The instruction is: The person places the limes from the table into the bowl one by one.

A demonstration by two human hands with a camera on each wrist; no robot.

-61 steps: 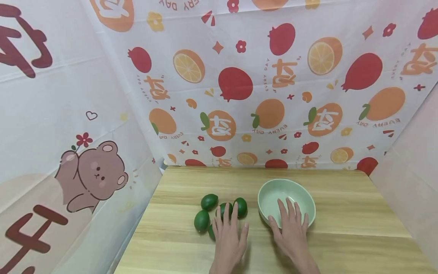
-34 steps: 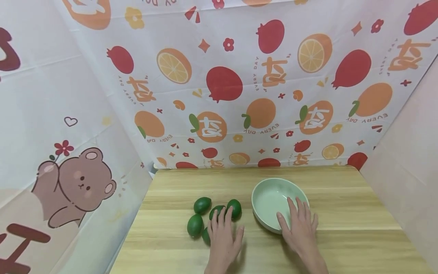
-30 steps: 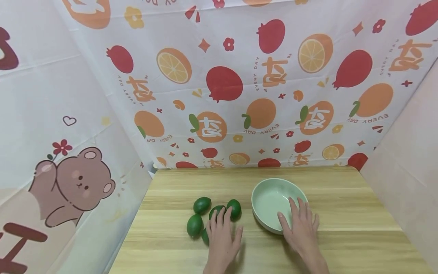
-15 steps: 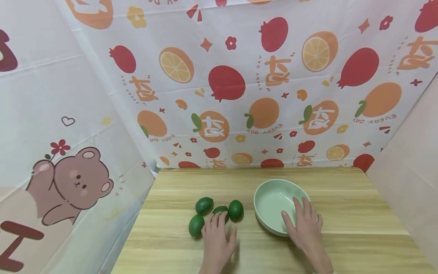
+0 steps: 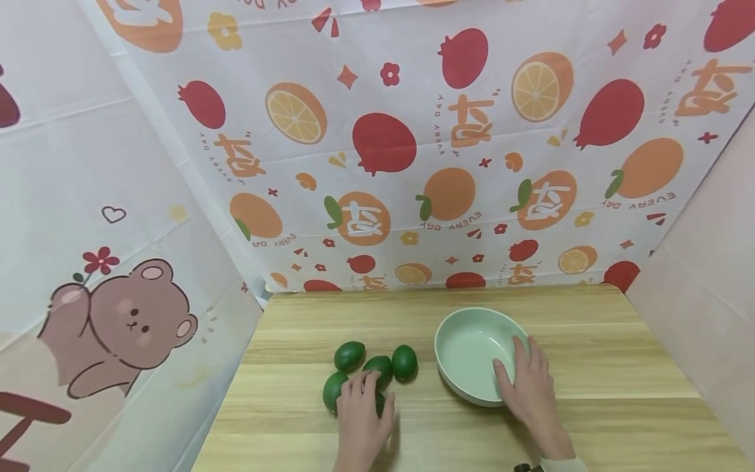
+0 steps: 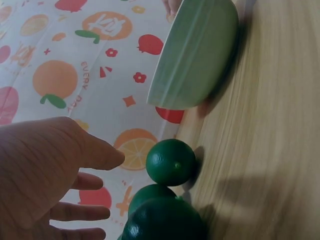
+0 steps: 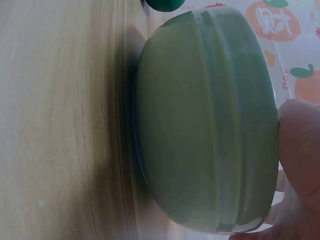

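Several dark green limes [image 5: 350, 356] lie grouped on the left half of the wooden table. Over the near ones is my left hand [image 5: 361, 410], which partly hides a lime [image 5: 380, 403]; its fingers are extended. In the left wrist view this hand [image 6: 45, 170] hangs beside the limes [image 6: 171, 162] with a visible gap and holds nothing. To the right stands a pale green bowl [image 5: 472, 354] with nothing in it. My right hand [image 5: 532, 390] is at the bowl's right rim, thumb over the inside, fingers loosely extended. Whether it touches the rim is unclear.
Wood-grain table [image 5: 613, 373] stretches right of the bowl and in front of the hands. A fruit-printed cloth [image 5: 318, 216] hangs along the back edge. A bear-printed cloth [image 5: 135, 321] closes the left side, and a pale one [image 5: 702, 295] the right.
My left hand has moved left and nearer me over the limes, uncovering those at the back. My right hand has shifted from over the bowl's middle to its right rim.
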